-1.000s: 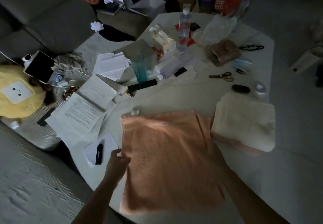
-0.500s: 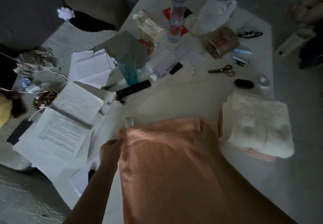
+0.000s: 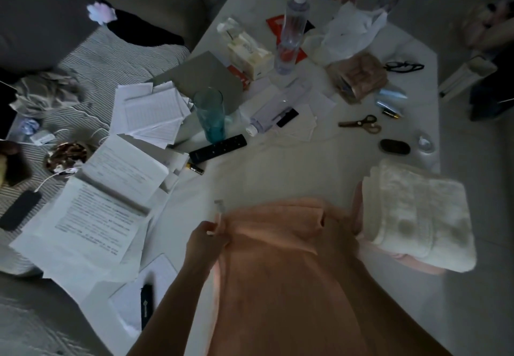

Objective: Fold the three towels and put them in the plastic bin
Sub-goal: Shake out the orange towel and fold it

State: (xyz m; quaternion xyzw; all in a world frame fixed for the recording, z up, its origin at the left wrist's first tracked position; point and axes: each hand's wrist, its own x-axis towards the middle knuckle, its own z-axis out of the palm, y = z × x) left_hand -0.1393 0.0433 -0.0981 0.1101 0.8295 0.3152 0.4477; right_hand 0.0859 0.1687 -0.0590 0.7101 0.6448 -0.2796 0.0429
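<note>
An orange towel (image 3: 278,272) lies along the near part of the white table (image 3: 278,172), its upper layer drawn toward the far edge. My left hand (image 3: 205,240) pinches the towel's left edge near the far corner, beside a small white label. My right forearm (image 3: 375,286) runs along the towel's right side, and that hand is wrapped in the raised fold near the far right corner. To the right, a folded cream towel (image 3: 417,216) rests on a folded pink towel (image 3: 358,211). I see no plastic bin.
Papers (image 3: 111,197) cover the table's left side. Beyond the towel lie a black remote (image 3: 218,148), a teal glass (image 3: 211,116), a clear bottle (image 3: 292,30), a tissue box (image 3: 250,52), scissors (image 3: 361,123) and a black case (image 3: 394,146). A pen (image 3: 146,305) lies near my left arm.
Both hands have carried the orange towel's near edge up and forward toward its far edge. My left hand has moved from the near left corner to the far left corner.
</note>
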